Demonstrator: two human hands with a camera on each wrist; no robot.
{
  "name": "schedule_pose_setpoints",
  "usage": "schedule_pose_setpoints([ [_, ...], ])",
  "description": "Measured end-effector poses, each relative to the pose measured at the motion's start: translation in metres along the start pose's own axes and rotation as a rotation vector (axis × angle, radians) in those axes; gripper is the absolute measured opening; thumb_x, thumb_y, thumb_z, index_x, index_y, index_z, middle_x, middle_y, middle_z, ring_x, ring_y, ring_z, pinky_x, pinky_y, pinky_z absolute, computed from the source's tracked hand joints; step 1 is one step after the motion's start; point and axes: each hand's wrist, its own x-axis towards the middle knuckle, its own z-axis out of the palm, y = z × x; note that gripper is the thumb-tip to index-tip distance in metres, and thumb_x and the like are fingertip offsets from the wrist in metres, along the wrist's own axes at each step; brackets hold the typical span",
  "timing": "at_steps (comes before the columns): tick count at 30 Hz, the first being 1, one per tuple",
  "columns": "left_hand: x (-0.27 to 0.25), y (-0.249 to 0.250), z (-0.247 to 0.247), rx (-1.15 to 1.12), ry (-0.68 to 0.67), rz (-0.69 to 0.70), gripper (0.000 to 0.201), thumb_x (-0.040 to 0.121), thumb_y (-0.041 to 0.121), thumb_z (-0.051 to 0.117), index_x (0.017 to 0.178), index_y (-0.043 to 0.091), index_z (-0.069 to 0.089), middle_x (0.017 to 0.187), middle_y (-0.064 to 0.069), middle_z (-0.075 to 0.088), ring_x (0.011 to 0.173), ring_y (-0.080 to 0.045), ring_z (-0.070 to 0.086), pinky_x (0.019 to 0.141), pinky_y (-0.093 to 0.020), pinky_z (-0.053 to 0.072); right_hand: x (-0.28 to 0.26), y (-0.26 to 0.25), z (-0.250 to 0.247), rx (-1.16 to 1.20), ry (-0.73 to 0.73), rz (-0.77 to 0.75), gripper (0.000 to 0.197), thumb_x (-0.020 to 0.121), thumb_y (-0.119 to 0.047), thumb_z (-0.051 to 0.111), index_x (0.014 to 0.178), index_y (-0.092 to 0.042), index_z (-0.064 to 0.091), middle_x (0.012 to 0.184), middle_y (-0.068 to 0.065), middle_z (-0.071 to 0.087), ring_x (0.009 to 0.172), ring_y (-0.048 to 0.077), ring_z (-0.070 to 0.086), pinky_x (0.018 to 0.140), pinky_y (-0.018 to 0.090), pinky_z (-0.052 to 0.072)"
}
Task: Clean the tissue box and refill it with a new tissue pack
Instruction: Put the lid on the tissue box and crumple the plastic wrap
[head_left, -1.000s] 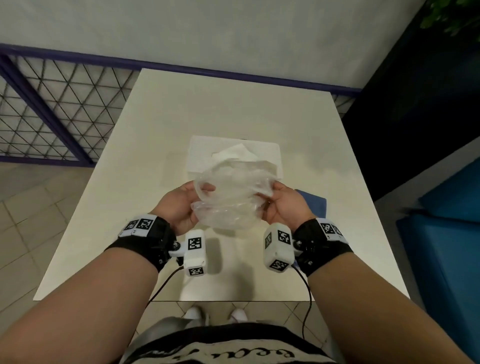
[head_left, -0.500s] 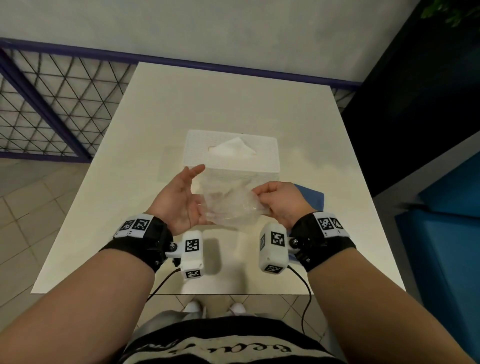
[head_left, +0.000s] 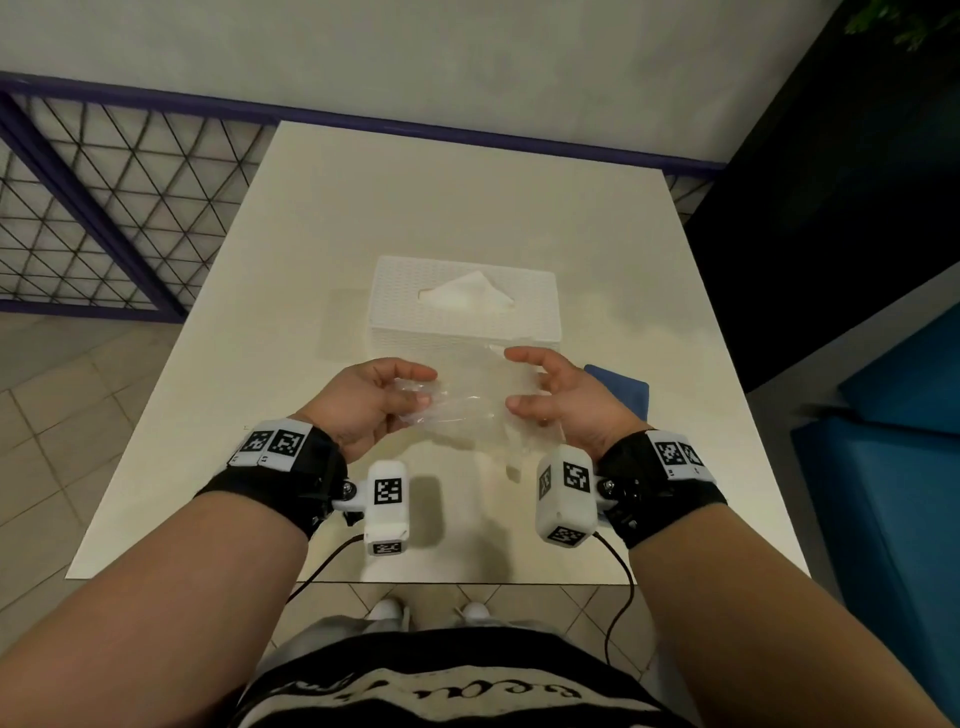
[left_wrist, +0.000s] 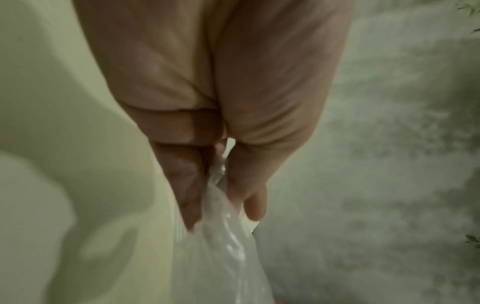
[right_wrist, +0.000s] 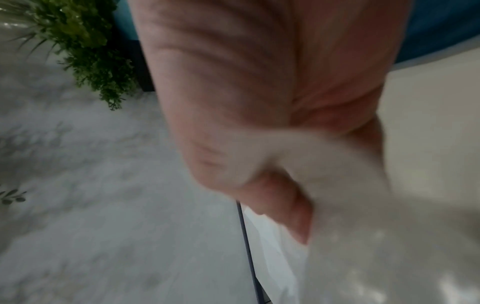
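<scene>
crinkled clear wrapper — left hand pinches one end

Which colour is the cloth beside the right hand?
Blue; the cloth shows best in the head view.

One table, one tissue box, one tissue, one plastic wrapper, one blue cloth, two hands.

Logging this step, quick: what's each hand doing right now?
Left hand: pinching the clear plastic wrapper.
Right hand: fingers spread and loosely curled at the wrapper; whether it grips cannot be told.
</scene>
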Motion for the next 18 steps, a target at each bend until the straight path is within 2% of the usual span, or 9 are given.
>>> schedule_pose_setpoints([
  [1,0.001,0.0,-0.001,-0.017,0.013,-0.005,0.03,0.081,-0.011,0.062,0.098,0.012,0.067,0.103,-0.011,0.067,0.078,-0.016,0.066,0.067,-0.023,0.058,0.0,0.001,-0.001,0.002,0.026,-0.027,0.048,0.082,0.004,0.067,0.122,-0.021,0.062,0.127,0.016,0.054,0.093,0.024,0.062,0.058,0.019,0.053],
  [4,0.0,-0.001,0.002,-0.099,-0.027,-0.043,0.034,0.08,-0.009,0.063,0.11,0.008,0.062,0.107,-0.011,0.066,0.089,-0.023,0.067,0.073,-0.038,0.061,-0.002,0.003,0.001,0.058,0.084,-0.043,0.046,0.08,0.012,0.065,0.12,-0.011,0.064,0.119,0.014,0.06,0.079,0.014,0.062,0.055,0.016,0.052],
  [6,0.0,-0.001,0.006,-0.092,-0.025,-0.045,0.043,0.079,-0.013,0.063,0.117,0.007,0.058,0.108,-0.011,0.064,0.089,-0.024,0.067,0.07,-0.035,0.061,0.002,0.006,0.003,0.044,0.135,-0.019,0.047,0.079,0.011,0.067,0.12,-0.011,0.065,0.125,0.013,0.057,0.085,0.017,0.062,0.065,0.021,0.057],
  [8,0.001,-0.003,0.009,-0.03,0.013,-0.028,0.05,0.077,-0.018,0.063,0.12,0.009,0.056,0.107,-0.013,0.062,0.084,-0.022,0.065,0.065,-0.028,0.06,0.004,0.006,0.006,0.068,0.14,0.025,0.042,0.079,0.005,0.069,0.118,-0.011,0.066,0.127,0.014,0.058,0.094,0.024,0.062,0.076,0.032,0.057],
  [11,0.003,-0.004,0.011,0.071,0.043,0.01,0.054,0.074,-0.018,0.067,0.116,0.013,0.058,0.112,-0.014,0.059,0.082,-0.022,0.064,0.062,-0.024,0.059,0.002,-0.001,0.01,0.189,0.104,0.115,0.033,0.087,-0.015,0.067,0.12,-0.009,0.065,0.107,0.004,0.064,0.098,0.026,0.063,0.074,0.038,0.058],
  [13,0.004,-0.004,0.01,0.112,0.037,0.03,0.051,0.072,-0.017,0.07,0.108,0.019,0.061,0.113,-0.014,0.059,0.081,-0.022,0.064,0.062,-0.024,0.057,0.002,-0.003,0.009,0.221,0.105,0.137,0.035,0.091,-0.019,0.062,0.124,-0.007,0.062,0.105,0.004,0.064,0.09,0.024,0.065,0.068,0.035,0.061],
  [16,0.002,-0.001,0.01,0.147,0.013,0.019,0.041,0.074,-0.013,0.071,0.1,0.017,0.065,0.107,-0.015,0.06,0.079,-0.023,0.064,0.063,-0.024,0.058,0.003,0.0,0.001,0.092,0.035,0.111,0.035,0.096,-0.012,0.053,0.131,-0.011,0.057,0.115,0.006,0.065,0.104,0.023,0.063,0.096,0.039,0.052],
  [17,0.001,-0.001,0.011,0.132,0.006,-0.004,0.034,0.077,-0.008,0.07,0.101,0.015,0.067,0.108,-0.015,0.062,0.082,-0.023,0.065,0.065,-0.026,0.059,0.002,0.001,-0.001,0.095,0.011,0.117,0.035,0.097,-0.009,0.052,0.131,-0.013,0.057,0.113,0.007,0.066,0.099,0.021,0.064,0.097,0.04,0.05],
  [18,0.0,0.0,0.011,0.101,-0.003,-0.038,0.026,0.081,0.001,0.069,0.104,0.012,0.067,0.111,-0.014,0.064,0.089,-0.025,0.066,0.069,-0.029,0.06,0.001,0.002,-0.002,0.106,0.004,0.124,0.035,0.096,-0.007,0.053,0.13,-0.015,0.059,0.111,0.008,0.067,0.089,0.018,0.066,0.092,0.039,0.052],
])
